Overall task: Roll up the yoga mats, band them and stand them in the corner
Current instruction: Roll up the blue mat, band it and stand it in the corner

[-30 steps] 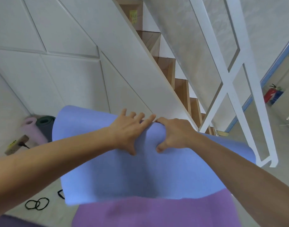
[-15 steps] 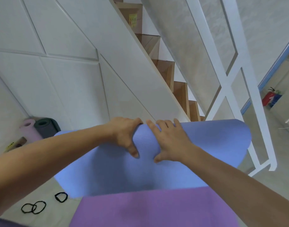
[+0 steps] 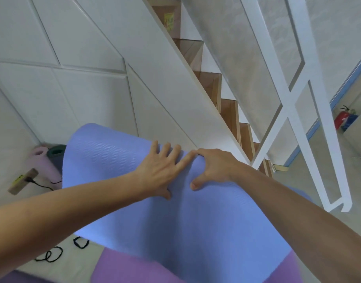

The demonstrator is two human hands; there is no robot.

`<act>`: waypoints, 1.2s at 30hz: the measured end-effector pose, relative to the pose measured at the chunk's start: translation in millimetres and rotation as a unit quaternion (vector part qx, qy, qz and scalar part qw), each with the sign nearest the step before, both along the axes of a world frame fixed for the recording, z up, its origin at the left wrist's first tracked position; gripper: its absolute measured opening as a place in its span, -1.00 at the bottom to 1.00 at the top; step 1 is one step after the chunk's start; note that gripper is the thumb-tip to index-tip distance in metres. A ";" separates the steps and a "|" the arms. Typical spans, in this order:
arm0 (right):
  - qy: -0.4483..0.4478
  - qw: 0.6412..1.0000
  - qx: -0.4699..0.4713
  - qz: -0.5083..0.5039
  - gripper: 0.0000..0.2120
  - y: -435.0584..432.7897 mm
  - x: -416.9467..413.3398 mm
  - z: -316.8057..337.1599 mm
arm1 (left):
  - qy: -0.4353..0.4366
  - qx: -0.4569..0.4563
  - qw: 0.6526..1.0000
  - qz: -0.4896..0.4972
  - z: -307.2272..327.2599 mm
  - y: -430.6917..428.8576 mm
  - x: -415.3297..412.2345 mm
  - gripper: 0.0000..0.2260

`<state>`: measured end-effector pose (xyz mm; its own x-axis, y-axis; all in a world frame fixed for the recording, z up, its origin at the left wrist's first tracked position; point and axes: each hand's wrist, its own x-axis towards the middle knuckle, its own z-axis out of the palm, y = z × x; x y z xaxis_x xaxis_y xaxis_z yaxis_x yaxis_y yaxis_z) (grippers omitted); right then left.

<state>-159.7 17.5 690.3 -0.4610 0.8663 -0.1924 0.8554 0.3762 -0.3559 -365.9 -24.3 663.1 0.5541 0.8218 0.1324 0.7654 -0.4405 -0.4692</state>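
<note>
1. The blue-violet textured foam yoga mat (image 3: 155,217) fills the centre of the view, its far edge curling up and over toward 12 o'clock.
2. The left hand (image 3: 161,170) lies flat on the curl, fingers straight and spread, pressing and grasping nothing.
3. The right hand (image 3: 214,168), just beside it at 3 o'clock, has its fingers curled over the mat's top edge with the thumb pressed beneath: it grips the mat.
4. A purple foam mat (image 3: 122,268) lies under the blue one at 6 o'clock.
5. At 9 o'clock, in the corner, stand a rolled pale pink mat (image 3: 42,160) and a rolled dark green mat (image 3: 56,151), touching.
6. Black elastic band loops (image 3: 52,255) lie on the floor at 7 o'clock.
7. A white staircase railing (image 3: 298,103) rises at 2 o'clock.
</note>
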 end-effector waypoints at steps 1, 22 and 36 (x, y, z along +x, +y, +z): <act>-0.005 1.000 -0.003 0.005 -0.22 -1.4 -1.7 -1.2 | -0.008 0.005 1.000 -0.011 -1.2 2.7 -0.7 0.21; 0.031 0.999 0.008 -0.037 -0.13 2.9 -2.4 -8.7 | 0.032 -0.032 0.999 -0.025 17.7 15.3 -11.8 0.38; 0.193 0.964 -0.037 -0.180 -0.14 11.6 -15.2 -36.2 | -0.426 -0.084 0.872 0.226 -33.9 31.6 -17.9 -0.07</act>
<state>-174.9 29.1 654.1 -0.1834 0.9738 -0.1341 0.7241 0.0415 -0.6884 -383.8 7.3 629.2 -0.0727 0.9783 0.1939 0.9175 -0.0106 0.3976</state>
